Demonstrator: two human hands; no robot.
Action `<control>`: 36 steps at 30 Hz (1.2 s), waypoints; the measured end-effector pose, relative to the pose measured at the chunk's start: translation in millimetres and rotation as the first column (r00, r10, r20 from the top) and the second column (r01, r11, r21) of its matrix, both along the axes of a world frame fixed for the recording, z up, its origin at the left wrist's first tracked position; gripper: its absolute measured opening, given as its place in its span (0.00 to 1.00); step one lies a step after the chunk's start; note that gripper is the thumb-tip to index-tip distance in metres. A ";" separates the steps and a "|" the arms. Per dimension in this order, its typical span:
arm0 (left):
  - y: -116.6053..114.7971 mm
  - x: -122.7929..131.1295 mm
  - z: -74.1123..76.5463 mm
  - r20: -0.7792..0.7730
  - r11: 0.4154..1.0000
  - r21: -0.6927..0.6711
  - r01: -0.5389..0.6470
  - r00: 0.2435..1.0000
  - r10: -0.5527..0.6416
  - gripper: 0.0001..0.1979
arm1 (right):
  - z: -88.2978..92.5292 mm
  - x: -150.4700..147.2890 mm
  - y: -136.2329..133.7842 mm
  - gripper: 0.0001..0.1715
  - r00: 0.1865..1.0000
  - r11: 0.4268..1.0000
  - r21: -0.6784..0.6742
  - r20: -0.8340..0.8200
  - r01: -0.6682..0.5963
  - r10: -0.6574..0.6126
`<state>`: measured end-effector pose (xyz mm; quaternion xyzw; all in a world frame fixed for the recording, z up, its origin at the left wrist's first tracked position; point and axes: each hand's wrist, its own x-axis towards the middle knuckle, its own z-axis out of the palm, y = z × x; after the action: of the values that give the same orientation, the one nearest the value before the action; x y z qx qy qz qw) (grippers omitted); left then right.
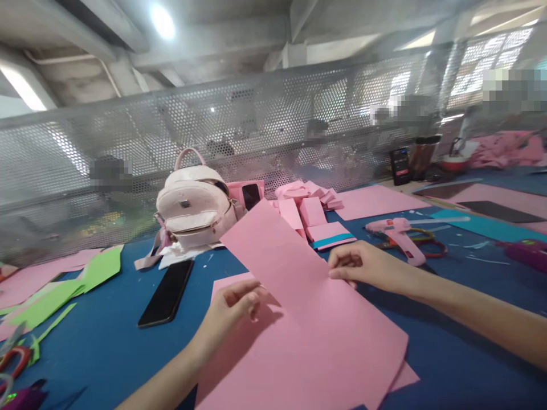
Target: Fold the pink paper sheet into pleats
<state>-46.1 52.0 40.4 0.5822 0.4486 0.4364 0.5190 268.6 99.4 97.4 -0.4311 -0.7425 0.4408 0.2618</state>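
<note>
Pink paper sheet (277, 245), in the head view, slants up in front of the person, its far end off the surface and its near end running down toward larger pink sheets (329, 353) that lie on the blue table (115, 359). Where its lower edge ends is hard to tell, since the colours blend.

At its right edge, the right hand (356, 265) has thumb and fingers brought together, apparently clamped on the paper. Beside its left edge, the left hand (237, 304) is loosely curled; whether its fingertips pinch the paper or only hover next to it cannot be told.

The sheet looks light and fairly stiff, like thin card: it holds nearly flat while raised. It should be easy to lift but would likely crease if squeezed or bent sharply. Its matt face suggests little slip. A soft pinch on both long edges, near the middle, seems best to keep it level, with fingers off the corners.

Beyond it sit folded pink pieces (314, 213); a white backpack (192, 205) stands to their left. Left of the sheets lies a black phone (166, 293), with green paper (100, 270) farther left. Past the right hand, a pink glue gun (399, 236) rests near scissors handles (438, 249).
</note>
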 end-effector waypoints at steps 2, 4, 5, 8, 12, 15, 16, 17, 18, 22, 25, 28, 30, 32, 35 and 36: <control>-4.3 7.8 -0.5 0.037 0.998 -0.022 0.067 0.997 -0.066 0.20 | -2.4 -11.3 2.6 0.16 0.999 1.000 -0.006 -0.054 0.004 -0.004; -6.1 13.6 -1.6 0.072 0.995 -0.046 0.093 0.993 -0.090 0.20 | -5.2 -20.9 4.7 0.17 0.997 1.000 -0.021 -0.071 0.003 -0.004; -6.3 15.4 -2.1 0.091 0.994 -0.059 0.092 0.992 -0.086 0.19 | -6.5 -24.7 5.6 0.18 0.997 1.000 -0.028 -0.075 0.004 -0.006; -6.0 17.1 -1.9 0.138 0.993 -0.097 0.071 0.989 -0.057 0.20 | -9.5 -32.2 7.1 0.20 0.996 0.999 -0.053 -0.085 0.011 -0.016; -6.0 16.8 0.6 0.169 0.988 -0.144 0.055 0.985 -0.030 0.21 | -12.0 -36.0 7.8 0.20 0.995 0.998 -0.068 -0.098 0.007 -0.014; -6.6 16.8 3.3 0.176 0.984 -0.168 0.053 0.984 -0.023 0.22 | -13.0 -37.4 8.1 0.20 0.994 0.998 -0.067 -0.106 0.000 -0.007; -6.6 16.4 4.2 0.173 0.983 -0.174 0.055 0.985 -0.024 0.21 | -13.1 -37.8 8.3 0.20 0.994 0.998 -0.065 -0.107 -0.004 -0.003; -6.5 15.8 4.9 0.169 0.982 -0.180 0.059 0.985 -0.028 0.21 | -13.2 -38.2 8.5 0.20 0.994 0.998 -0.062 -0.108 -0.007 0.000; -6.2 14.9 5.4 0.163 0.980 -0.187 0.064 0.986 -0.033 0.20 | -13.2 -38.6 8.7 0.20 0.994 0.998 -0.059 -0.108 -0.009 0.003; -4.6 10.2 3.8 0.152 0.975 -0.206 0.085 0.987 -0.053 0.20 | -13.1 -39.9 10.0 0.20 0.994 0.999 -0.043 -0.106 -0.011 0.007; -4.3 8.4 1.2 0.152 0.974 -0.212 0.081 0.987 -0.049 0.20 | -13.4 -41.0 10.9 0.19 0.995 0.999 -0.032 -0.101 -0.021 0.018; -5.3 8.6 1.8 0.126 0.977 -0.208 0.050 0.992 -0.024 0.21 | -14.6 -42.7 11.6 0.18 0.995 0.999 -0.017 -0.097 -0.033 0.031; -5.8 8.8 4.2 0.095 0.980 -0.195 0.027 0.995 -0.009 0.21 | -16.0 -44.3 11.6 0.18 0.995 0.999 0.000 -0.092 -0.040 0.040; -5.6 8.7 6.7 0.062 0.985 -0.172 0.000 0.998 0.011 0.21 | -18.1 -46.4 11.1 0.17 0.995 0.998 0.013 -0.083 -0.062 0.063; -4.4 8.0 8.1 0.020 0.988 -0.149 -0.044 0.999 0.047 0.21 | -22.0 -50.5 10.6 0.16 0.992 0.994 0.013 -0.065 -0.104 0.105; -4.1 7.7 7.8 0.009 0.987 -0.148 -0.056 0.998 0.057 0.21 | -23.1 -51.9 10.7 0.15 0.992 0.994 0.016 -0.061 -0.110 0.111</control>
<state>-38.4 48.0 48.2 0.5263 0.4925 0.4204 0.5511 216.7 110.1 74.3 -0.3738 -0.7597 0.4629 0.2624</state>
